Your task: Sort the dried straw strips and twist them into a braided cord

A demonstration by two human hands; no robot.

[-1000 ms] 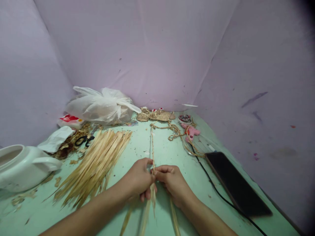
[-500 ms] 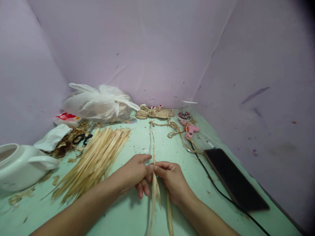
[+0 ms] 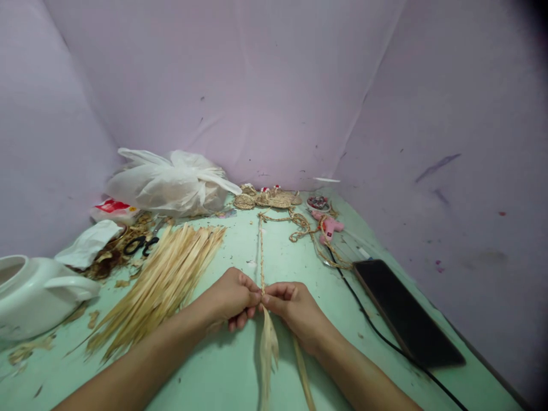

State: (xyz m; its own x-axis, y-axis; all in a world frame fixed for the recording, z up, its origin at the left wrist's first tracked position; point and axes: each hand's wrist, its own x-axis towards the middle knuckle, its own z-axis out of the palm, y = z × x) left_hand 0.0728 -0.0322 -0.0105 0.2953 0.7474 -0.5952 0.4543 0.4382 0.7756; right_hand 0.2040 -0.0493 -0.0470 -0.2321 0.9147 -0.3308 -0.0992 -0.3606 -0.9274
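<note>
A thin twisted cord of dry plant fibre (image 3: 262, 251) runs from the far side of the table straight toward me. My left hand (image 3: 237, 297) pinches it at its near end, thumb against the curled fingers. On the other side of the cord, my right hand (image 3: 293, 308) is closed at the same spot, thumb and forefinger pressed together. Below the fingers, one loose pale fibre strand (image 3: 268, 354) hangs toward me, and a second strand (image 3: 303, 374) comes out under my right hand. The exact grip point between the fingertips is partly hidden.
A bundle of dry fibre strips (image 3: 171, 279) lies left, near black-handled scissors (image 3: 141, 245) and a white pot (image 3: 38, 297). Behind are a white plastic bag (image 3: 171, 182) and woven pieces (image 3: 274, 198). At right are a pink glue gun (image 3: 329, 227), its black cable and a dark phone (image 3: 406, 311).
My left hand's fingers have gone from partly spread to pinched on the cord. Both hands sit slightly lower in view, and the second strand has swung right.
</note>
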